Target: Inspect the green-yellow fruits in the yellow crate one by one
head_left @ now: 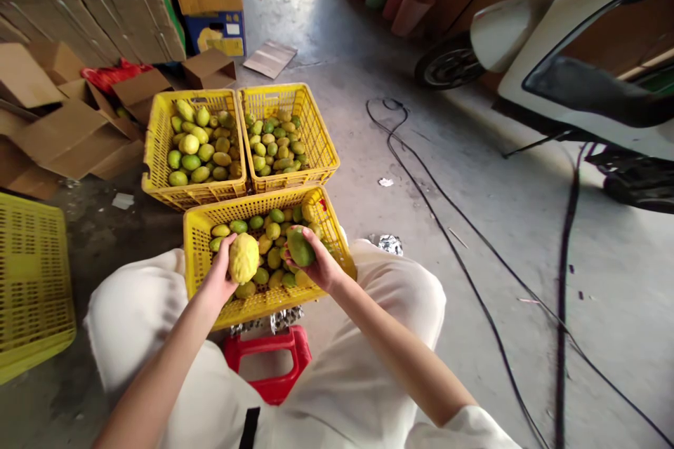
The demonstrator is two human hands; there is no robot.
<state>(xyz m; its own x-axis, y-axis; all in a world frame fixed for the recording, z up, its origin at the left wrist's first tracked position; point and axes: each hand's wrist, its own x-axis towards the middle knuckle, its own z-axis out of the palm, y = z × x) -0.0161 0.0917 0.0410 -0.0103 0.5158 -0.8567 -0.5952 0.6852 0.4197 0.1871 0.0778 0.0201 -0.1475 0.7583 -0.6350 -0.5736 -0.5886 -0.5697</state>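
My left hand (222,272) is closed around a bumpy yellow lemon (243,258), held above the left part of the near yellow crate (196,238). In my right hand (322,264) is a smooth green lemon (300,248), over the right part of the same crate. Green and yellow lemons (274,258) fill the bottom of this crate, which sits between my knees. Behind it stand a left crate (152,147) with larger, mostly yellow-green lemons and a right crate (319,130) with smaller ones.
A red plastic stool (287,382) is below the near crate. Another yellow crate (34,280) stands at far left, near opened cardboard boxes (68,137). Black cables (447,238) run across the floor at right, and a white scooter (552,49) is parked beyond.
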